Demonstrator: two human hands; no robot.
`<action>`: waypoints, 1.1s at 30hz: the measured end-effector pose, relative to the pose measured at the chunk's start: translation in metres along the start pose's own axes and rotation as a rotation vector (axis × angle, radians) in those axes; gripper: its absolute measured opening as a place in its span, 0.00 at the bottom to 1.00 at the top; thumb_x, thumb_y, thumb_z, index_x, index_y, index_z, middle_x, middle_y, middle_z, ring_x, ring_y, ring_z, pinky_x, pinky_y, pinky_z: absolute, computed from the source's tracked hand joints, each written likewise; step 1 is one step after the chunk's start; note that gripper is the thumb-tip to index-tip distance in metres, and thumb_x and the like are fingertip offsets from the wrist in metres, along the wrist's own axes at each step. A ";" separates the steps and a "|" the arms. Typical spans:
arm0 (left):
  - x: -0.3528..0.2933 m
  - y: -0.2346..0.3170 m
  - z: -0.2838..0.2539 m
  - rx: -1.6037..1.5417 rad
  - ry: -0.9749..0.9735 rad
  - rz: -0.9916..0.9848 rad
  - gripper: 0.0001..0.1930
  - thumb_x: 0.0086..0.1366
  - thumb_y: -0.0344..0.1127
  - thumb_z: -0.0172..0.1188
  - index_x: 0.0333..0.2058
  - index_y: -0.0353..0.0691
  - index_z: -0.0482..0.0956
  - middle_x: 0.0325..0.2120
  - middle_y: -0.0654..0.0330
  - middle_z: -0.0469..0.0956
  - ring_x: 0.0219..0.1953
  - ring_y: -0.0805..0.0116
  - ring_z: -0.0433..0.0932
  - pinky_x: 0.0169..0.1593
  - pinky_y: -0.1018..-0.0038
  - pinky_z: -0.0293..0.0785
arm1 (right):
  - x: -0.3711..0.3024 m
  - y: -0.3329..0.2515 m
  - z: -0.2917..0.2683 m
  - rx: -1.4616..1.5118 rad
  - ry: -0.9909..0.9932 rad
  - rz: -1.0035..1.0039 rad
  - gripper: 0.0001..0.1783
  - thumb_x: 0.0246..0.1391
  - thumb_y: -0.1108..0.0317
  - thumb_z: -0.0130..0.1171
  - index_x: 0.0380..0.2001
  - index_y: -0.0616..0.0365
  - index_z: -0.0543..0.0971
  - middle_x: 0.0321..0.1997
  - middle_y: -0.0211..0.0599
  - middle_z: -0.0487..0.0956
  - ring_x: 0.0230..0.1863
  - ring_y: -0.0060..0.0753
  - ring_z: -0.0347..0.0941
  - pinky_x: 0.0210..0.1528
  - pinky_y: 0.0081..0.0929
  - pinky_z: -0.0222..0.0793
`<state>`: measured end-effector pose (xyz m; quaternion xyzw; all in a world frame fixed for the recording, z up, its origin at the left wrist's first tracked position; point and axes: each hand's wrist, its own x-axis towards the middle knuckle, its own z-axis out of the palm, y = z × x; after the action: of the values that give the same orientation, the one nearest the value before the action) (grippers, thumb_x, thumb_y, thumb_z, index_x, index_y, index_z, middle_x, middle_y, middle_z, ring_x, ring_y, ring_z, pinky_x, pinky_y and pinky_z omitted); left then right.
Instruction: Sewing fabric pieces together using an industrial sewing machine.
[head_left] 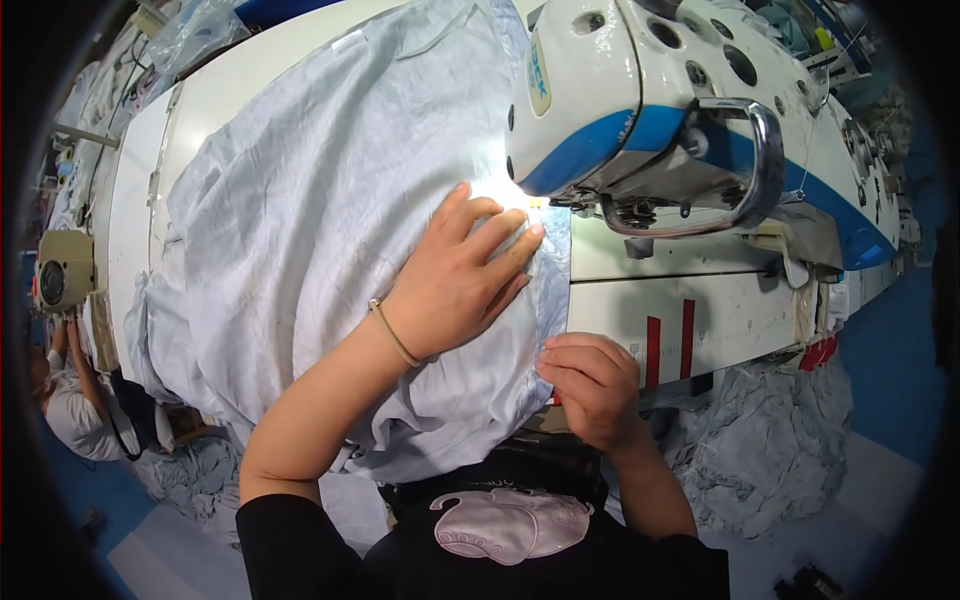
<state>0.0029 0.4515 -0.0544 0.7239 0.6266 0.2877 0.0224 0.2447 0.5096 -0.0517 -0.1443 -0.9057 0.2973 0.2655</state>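
A large pale blue cloth (300, 220) lies in loose folds over the white sewing table, its hemmed right edge running under the head of a white and blue sewing machine (590, 110). Flat on the cloth, just short of the lit needle area, rests my left hand (450, 275) with its fingers spread. A beige band circles that wrist. Nearer to me, my right hand (592, 385) pinches the cloth's edge between thumb and fingers at the table's front. The needle and presser foot are hard to make out in the glare.
A curved metal guard (765, 165) juts from the machine head. Red stripes (687, 340) mark the table (615, 310) right of the cloth. Crumpled cloth heaps (760, 450) lie below at right and left. Another person (85, 400) works at a machine on the far left.
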 end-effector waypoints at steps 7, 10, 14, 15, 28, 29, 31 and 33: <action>0.000 0.001 0.001 0.011 0.006 0.013 0.28 0.58 0.31 0.71 0.60 0.40 0.79 0.56 0.55 0.75 0.60 0.48 0.71 0.70 0.42 0.63 | 0.000 0.000 0.001 0.006 0.017 -0.003 0.09 0.41 0.77 0.67 0.31 0.58 0.86 0.39 0.31 0.85 0.46 0.38 0.84 0.47 0.36 0.81; -0.001 0.000 0.002 0.030 0.022 0.029 0.25 0.61 0.35 0.70 0.58 0.39 0.80 0.55 0.55 0.75 0.59 0.49 0.71 0.70 0.41 0.63 | -0.001 0.000 0.001 0.012 0.027 -0.015 0.10 0.41 0.78 0.66 0.31 0.60 0.86 0.39 0.33 0.85 0.46 0.39 0.84 0.47 0.36 0.81; 0.000 -0.001 0.002 0.042 0.037 0.050 0.24 0.63 0.36 0.69 0.57 0.39 0.80 0.54 0.55 0.75 0.59 0.50 0.71 0.70 0.41 0.63 | -0.001 0.000 0.001 0.026 0.047 -0.034 0.10 0.40 0.79 0.66 0.31 0.61 0.86 0.39 0.34 0.85 0.46 0.40 0.84 0.48 0.37 0.81; 0.000 0.000 0.002 0.049 0.033 0.044 0.24 0.63 0.36 0.69 0.57 0.39 0.80 0.54 0.55 0.75 0.59 0.50 0.71 0.70 0.41 0.63 | -0.001 0.000 0.001 0.033 0.049 -0.035 0.10 0.40 0.79 0.66 0.31 0.61 0.86 0.39 0.35 0.85 0.46 0.41 0.84 0.48 0.37 0.81; -0.012 0.027 -0.009 -0.148 0.171 -0.103 0.27 0.64 0.29 0.66 0.63 0.39 0.77 0.61 0.50 0.73 0.63 0.46 0.70 0.69 0.54 0.65 | 0.021 0.011 -0.027 -0.016 0.053 0.091 0.14 0.55 0.83 0.56 0.44 0.65 0.84 0.49 0.50 0.83 0.54 0.52 0.80 0.56 0.41 0.78; -0.020 0.045 -0.011 -0.213 0.197 -0.180 0.28 0.65 0.29 0.65 0.65 0.39 0.76 0.63 0.49 0.73 0.63 0.45 0.69 0.70 0.55 0.64 | 0.036 0.025 -0.033 0.008 0.117 0.073 0.12 0.62 0.81 0.54 0.45 0.65 0.84 0.49 0.50 0.83 0.52 0.51 0.80 0.56 0.39 0.77; -0.048 0.093 -0.014 -0.477 0.194 -0.360 0.30 0.73 0.36 0.60 0.71 0.34 0.67 0.70 0.42 0.64 0.70 0.40 0.62 0.74 0.54 0.55 | 0.071 0.064 -0.029 0.103 0.169 0.540 0.09 0.64 0.76 0.61 0.46 0.66 0.80 0.47 0.49 0.83 0.46 0.49 0.82 0.49 0.34 0.76; -0.081 0.135 -0.013 -0.558 0.128 -0.495 0.34 0.76 0.39 0.58 0.75 0.32 0.59 0.76 0.38 0.53 0.76 0.38 0.53 0.77 0.52 0.47 | 0.113 0.114 -0.013 -0.033 0.296 0.176 0.12 0.56 0.79 0.64 0.45 0.63 0.80 0.44 0.50 0.84 0.40 0.53 0.82 0.45 0.39 0.77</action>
<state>0.1141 0.3440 -0.0221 0.4973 0.6802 0.4780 0.2481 0.1709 0.6517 -0.0681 -0.2695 -0.8453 0.2803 0.3664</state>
